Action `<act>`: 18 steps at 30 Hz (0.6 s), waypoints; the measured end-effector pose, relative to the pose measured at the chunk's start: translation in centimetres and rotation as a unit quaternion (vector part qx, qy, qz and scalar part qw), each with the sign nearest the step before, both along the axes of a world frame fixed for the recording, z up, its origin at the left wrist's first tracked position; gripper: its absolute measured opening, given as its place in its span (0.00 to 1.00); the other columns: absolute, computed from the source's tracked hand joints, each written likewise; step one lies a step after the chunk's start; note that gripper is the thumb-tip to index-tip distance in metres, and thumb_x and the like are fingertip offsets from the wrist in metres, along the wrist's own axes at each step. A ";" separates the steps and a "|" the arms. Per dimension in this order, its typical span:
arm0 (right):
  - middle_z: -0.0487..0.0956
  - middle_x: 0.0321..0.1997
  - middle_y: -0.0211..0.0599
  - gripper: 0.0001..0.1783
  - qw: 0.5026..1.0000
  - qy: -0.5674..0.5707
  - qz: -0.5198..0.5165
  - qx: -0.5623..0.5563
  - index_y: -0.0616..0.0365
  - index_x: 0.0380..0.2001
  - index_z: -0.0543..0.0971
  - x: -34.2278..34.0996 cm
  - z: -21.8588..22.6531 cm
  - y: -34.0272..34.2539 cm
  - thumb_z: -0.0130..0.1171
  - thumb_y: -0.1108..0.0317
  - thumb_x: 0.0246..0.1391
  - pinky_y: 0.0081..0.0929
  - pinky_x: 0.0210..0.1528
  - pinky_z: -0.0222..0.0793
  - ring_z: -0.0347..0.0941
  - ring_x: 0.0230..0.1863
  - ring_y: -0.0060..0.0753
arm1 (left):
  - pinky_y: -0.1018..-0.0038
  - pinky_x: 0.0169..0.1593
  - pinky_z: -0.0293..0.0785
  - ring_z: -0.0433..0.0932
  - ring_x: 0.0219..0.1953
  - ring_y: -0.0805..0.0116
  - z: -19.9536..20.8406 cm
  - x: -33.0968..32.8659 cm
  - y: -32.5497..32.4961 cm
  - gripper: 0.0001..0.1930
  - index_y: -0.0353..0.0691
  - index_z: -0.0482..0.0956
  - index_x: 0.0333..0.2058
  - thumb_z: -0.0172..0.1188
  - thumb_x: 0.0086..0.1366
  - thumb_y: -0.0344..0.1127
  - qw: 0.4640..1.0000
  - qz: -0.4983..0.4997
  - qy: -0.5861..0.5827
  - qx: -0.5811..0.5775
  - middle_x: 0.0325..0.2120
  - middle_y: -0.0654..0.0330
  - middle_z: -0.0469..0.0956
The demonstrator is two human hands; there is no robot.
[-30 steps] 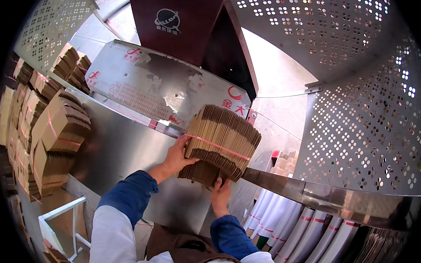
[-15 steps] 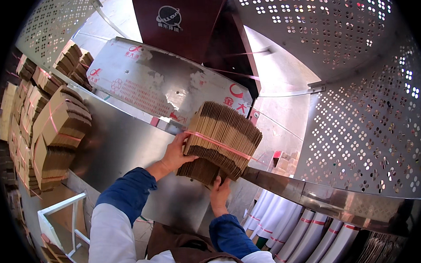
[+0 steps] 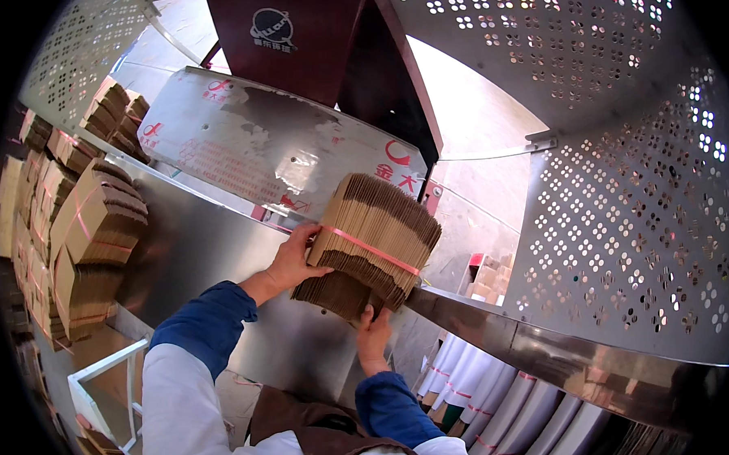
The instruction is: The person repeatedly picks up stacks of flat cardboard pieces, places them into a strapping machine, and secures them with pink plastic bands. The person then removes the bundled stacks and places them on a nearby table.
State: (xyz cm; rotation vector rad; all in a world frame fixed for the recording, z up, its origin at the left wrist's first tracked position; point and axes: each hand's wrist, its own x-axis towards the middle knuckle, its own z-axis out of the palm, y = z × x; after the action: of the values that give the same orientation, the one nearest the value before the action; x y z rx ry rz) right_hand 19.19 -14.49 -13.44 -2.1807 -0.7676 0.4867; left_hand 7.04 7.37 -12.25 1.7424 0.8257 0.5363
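Note:
A bundle of folded brown corrugated cardboard pieces [image 3: 378, 227] stands over the metal tabletop, its edges fanned in a curve. Around its middle runs a pink strap [image 3: 369, 245]. My left hand [image 3: 295, 259] grips the bundle's left side, with the thumb across the front by the strap. Low on the near right edge, my right hand [image 3: 374, 334] holds the bundle with the thumb up. The fingertips behind and beneath the cardboard are hidden.
Shiny metal tabletop [image 3: 194, 243] extends to the left. Behind it stand a worn metal panel [image 3: 239, 143] and a dark red machine housing [image 3: 292, 52]. Strapped cardboard bundles [image 3: 95, 215] are piled at left. Perforated metal guards [image 3: 608, 225] curve around the right; white rolls [image 3: 510, 400] stand below.
The whole view has shifted slightly, so the bundle and surroundings sit a little farther left. A thin pink strand right of the bundle no longer shows. Both hands keep their grip.

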 end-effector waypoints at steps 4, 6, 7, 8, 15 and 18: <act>0.76 0.36 0.64 0.17 1.000 -0.009 -0.017 0.020 0.64 0.45 0.69 -0.3 1.0 0.8 0.49 0.60 0.63 0.51 0.35 0.67 0.71 0.38 0.71 | 0.66 0.54 0.74 0.73 0.51 0.54 -0.3 -0.1 0.3 0.45 0.37 0.61 0.57 0.77 0.41 0.34 1.000 -0.007 0.006 0.004 0.53 0.51 0.64; 0.76 0.35 0.64 0.16 1.000 -0.013 -0.017 0.019 0.64 0.44 0.69 -0.4 0.8 0.7 0.49 0.60 0.63 0.52 0.35 0.67 0.71 0.37 0.71 | 0.66 0.53 0.74 0.73 0.51 0.54 -0.4 0.0 0.3 0.45 0.37 0.60 0.57 0.77 0.41 0.34 1.000 -0.012 0.003 0.010 0.53 0.51 0.64; 0.76 0.35 0.64 0.18 1.000 -0.006 -0.010 0.003 0.64 0.47 0.68 -0.3 0.3 0.2 0.49 0.60 0.63 0.52 0.35 0.67 0.70 0.37 0.72 | 0.66 0.53 0.74 0.73 0.51 0.54 -0.4 0.1 0.4 0.44 0.37 0.60 0.56 0.76 0.41 0.34 1.000 -0.016 0.005 0.017 0.53 0.51 0.64; 0.76 0.36 0.65 0.19 1.000 0.002 -0.003 -0.013 0.63 0.50 0.66 -0.2 -0.1 -0.1 0.49 0.60 0.63 0.52 0.36 0.66 0.70 0.38 0.73 | 0.66 0.53 0.74 0.73 0.51 0.54 -0.5 0.1 0.4 0.44 0.37 0.60 0.56 0.76 0.41 0.34 1.000 -0.020 0.006 0.023 0.53 0.51 0.64; 0.76 0.33 0.65 0.16 0.999 -0.007 0.010 0.033 0.64 0.47 0.66 0.1 -0.2 0.2 0.48 0.63 0.63 0.53 0.34 0.66 0.70 0.36 0.73 | 0.65 0.53 0.74 0.73 0.52 0.54 -2.4 -0.4 0.6 0.44 0.36 0.58 0.57 0.76 0.43 0.34 0.999 -0.013 -0.034 -0.017 0.51 0.49 0.66; 0.76 0.33 0.65 0.20 0.999 -0.023 0.027 0.010 0.65 0.52 0.64 0.4 -0.7 -0.3 0.48 0.63 0.63 0.54 0.33 0.65 0.71 0.36 0.72 | 0.65 0.53 0.74 0.73 0.52 0.54 -1.1 -0.1 0.4 0.45 0.35 0.58 0.57 0.75 0.43 0.34 1.000 -0.009 -0.020 -0.010 0.51 0.48 0.67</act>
State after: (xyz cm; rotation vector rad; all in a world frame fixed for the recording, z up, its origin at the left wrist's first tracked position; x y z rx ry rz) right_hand 19.60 -14.79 -14.15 -2.1638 -0.8535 0.4559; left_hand 6.91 7.79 -13.34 1.7132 0.7850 0.5469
